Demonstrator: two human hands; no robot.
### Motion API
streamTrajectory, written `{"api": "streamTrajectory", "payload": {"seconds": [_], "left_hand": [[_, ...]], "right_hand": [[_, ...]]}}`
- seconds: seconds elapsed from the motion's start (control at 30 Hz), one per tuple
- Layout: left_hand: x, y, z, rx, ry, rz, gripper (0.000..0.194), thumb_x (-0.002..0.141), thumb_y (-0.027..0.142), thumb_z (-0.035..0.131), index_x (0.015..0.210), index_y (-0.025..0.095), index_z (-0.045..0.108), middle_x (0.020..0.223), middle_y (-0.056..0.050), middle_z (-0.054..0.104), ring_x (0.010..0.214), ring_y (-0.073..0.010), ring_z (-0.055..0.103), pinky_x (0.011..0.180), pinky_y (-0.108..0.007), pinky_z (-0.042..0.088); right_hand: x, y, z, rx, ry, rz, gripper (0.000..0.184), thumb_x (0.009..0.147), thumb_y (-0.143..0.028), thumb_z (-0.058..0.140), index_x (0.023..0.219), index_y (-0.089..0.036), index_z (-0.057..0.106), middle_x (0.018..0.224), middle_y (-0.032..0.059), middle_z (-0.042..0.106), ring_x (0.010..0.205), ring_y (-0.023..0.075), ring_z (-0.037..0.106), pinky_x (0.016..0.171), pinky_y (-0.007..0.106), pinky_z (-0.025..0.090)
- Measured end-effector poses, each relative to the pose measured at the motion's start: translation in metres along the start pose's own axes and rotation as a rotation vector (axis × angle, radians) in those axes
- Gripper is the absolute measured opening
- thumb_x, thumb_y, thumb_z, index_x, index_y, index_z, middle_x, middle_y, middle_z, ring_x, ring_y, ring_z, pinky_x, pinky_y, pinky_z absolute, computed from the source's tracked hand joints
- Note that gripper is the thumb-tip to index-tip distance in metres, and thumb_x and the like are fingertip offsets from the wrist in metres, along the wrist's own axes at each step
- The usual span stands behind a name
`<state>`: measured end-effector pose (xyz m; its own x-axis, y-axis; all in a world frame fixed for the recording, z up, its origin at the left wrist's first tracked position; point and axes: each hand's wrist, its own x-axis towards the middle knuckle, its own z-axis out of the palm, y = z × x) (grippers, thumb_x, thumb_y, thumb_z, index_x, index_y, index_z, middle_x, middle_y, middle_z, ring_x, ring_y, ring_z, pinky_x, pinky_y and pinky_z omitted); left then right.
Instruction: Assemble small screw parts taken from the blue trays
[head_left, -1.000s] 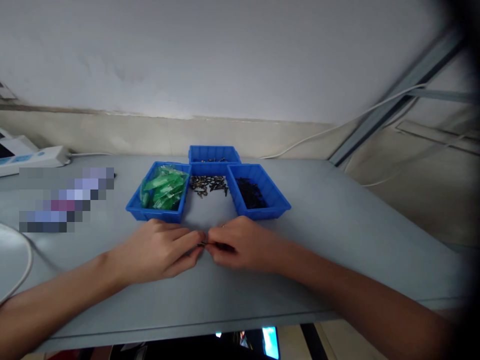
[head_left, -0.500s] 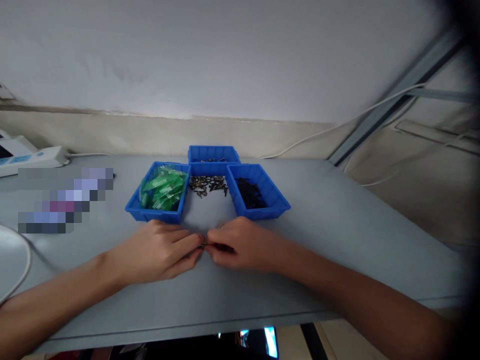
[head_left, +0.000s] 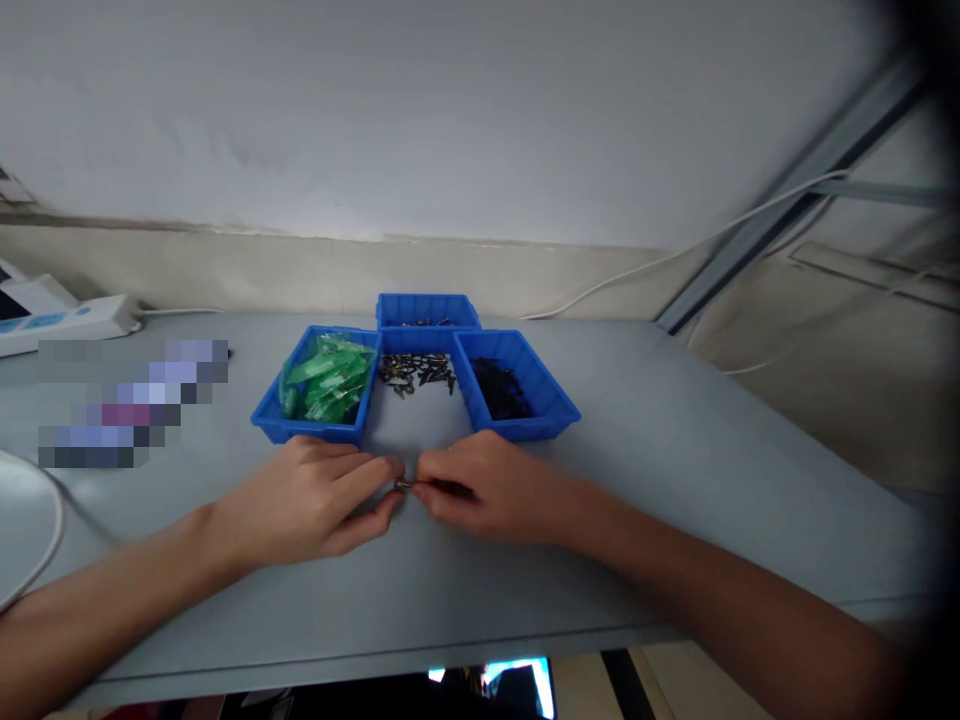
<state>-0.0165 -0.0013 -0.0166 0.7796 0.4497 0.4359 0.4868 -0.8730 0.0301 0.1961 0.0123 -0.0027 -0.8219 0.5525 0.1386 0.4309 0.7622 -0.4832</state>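
Between my two hands, a small screw-like metal part [head_left: 404, 485] shows just above the table; its exact kind is too small to make out. My left hand [head_left: 319, 500] pinches its left end between thumb and forefinger. The thumb and curled fingers of my right hand [head_left: 491, 490] close on its right end, hiding whatever lies inside them. Beyond the hands, a loose pile of similar small metal pieces [head_left: 416, 368] lies on the grey table [head_left: 480, 600], between blue bins.
The left blue bin [head_left: 307, 433] holds green plastic bags [head_left: 330, 380]; the right bin [head_left: 544, 428] holds small black pieces [head_left: 499, 388]. A third bin [head_left: 427, 303] stands behind. A power strip [head_left: 90, 320] and white cable [head_left: 56, 520] are at left; a metal frame post [head_left: 750, 235] rises right.
My left fingertips have drawn slightly left, away from the right ones, so more of the metal part shows between them. The right hand has barely moved.
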Motion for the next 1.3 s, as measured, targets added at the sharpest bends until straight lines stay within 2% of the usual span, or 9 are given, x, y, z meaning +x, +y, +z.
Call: {"api": "streamTrajectory", "payload": {"seconds": [0.23, 0.4, 0.7, 0.87, 1.03, 1.17, 1.3], "left_hand": [[0.002, 0.001, -0.001, 0.021, -0.015, -0.019, 0.018, 0.087, 0.024, 0.042, 0.078, 0.014, 0.055, 0.059, 0.001, 0.056, 0.052, -0.0112, 0.054, 0.047, -0.023, 0.039], [0.007, 0.006, -0.003, 0.026, -0.025, -0.018, 0.024, 0.087, 0.024, 0.040, 0.067, 0.015, 0.051, 0.055, 0.001, 0.053, 0.048, -0.0102, 0.051, 0.045, -0.022, 0.037], [0.006, 0.006, -0.004, -0.006, 0.039, -0.056, 0.018, 0.086, 0.024, 0.041, 0.084, 0.013, 0.055, 0.060, 0.000, 0.055, 0.052, -0.0115, 0.052, 0.046, -0.023, 0.040], [0.007, 0.007, -0.006, -0.022, 0.011, -0.027, 0.017, 0.086, 0.022, 0.042, 0.081, 0.013, 0.056, 0.059, 0.000, 0.055, 0.051, -0.0118, 0.052, 0.046, -0.023, 0.039], [0.006, 0.006, -0.006, -0.007, 0.015, -0.040, 0.017, 0.086, 0.021, 0.042, 0.088, 0.012, 0.056, 0.063, 0.000, 0.057, 0.055, -0.0123, 0.054, 0.049, -0.024, 0.041], [0.005, 0.004, -0.004, -0.026, -0.035, -0.066, 0.020, 0.088, 0.025, 0.040, 0.088, 0.013, 0.056, 0.066, -0.001, 0.058, 0.058, -0.0121, 0.055, 0.051, -0.023, 0.042], [0.005, 0.002, -0.003, -0.031, -0.076, -0.031, 0.022, 0.089, 0.026, 0.038, 0.084, 0.013, 0.056, 0.063, 0.000, 0.056, 0.055, -0.0117, 0.052, 0.049, -0.024, 0.040]], "right_hand": [[0.002, 0.002, 0.004, -0.071, -0.015, -0.003, 0.015, 0.084, -0.023, 0.046, 0.071, -0.016, 0.050, 0.064, -0.0018, 0.052, 0.057, 0.0090, 0.046, 0.055, 0.021, 0.031], [0.004, 0.003, 0.008, -0.076, -0.029, -0.011, 0.016, 0.085, -0.020, 0.045, 0.072, -0.016, 0.051, 0.067, -0.0001, 0.055, 0.062, 0.0103, 0.049, 0.058, 0.022, 0.034], [0.005, 0.004, 0.011, -0.047, -0.042, -0.005, 0.019, 0.088, -0.021, 0.038, 0.076, -0.016, 0.052, 0.069, 0.0010, 0.057, 0.061, 0.0112, 0.053, 0.057, 0.023, 0.037], [0.005, 0.003, 0.011, -0.062, -0.051, -0.003, 0.019, 0.088, -0.019, 0.039, 0.075, -0.015, 0.053, 0.069, 0.0021, 0.057, 0.061, 0.0114, 0.053, 0.057, 0.023, 0.036], [0.004, 0.005, 0.010, -0.081, -0.048, 0.048, 0.018, 0.088, -0.019, 0.040, 0.076, -0.015, 0.053, 0.070, 0.0013, 0.058, 0.062, 0.0111, 0.054, 0.057, 0.022, 0.036], [0.004, 0.005, 0.009, -0.096, -0.050, 0.046, 0.018, 0.088, -0.019, 0.040, 0.077, -0.015, 0.055, 0.072, 0.0013, 0.059, 0.065, 0.0113, 0.054, 0.059, 0.022, 0.036], [0.004, 0.004, 0.009, -0.104, -0.057, 0.016, 0.019, 0.088, -0.020, 0.041, 0.076, -0.015, 0.055, 0.072, 0.0014, 0.059, 0.066, 0.0113, 0.054, 0.061, 0.023, 0.037]]}}
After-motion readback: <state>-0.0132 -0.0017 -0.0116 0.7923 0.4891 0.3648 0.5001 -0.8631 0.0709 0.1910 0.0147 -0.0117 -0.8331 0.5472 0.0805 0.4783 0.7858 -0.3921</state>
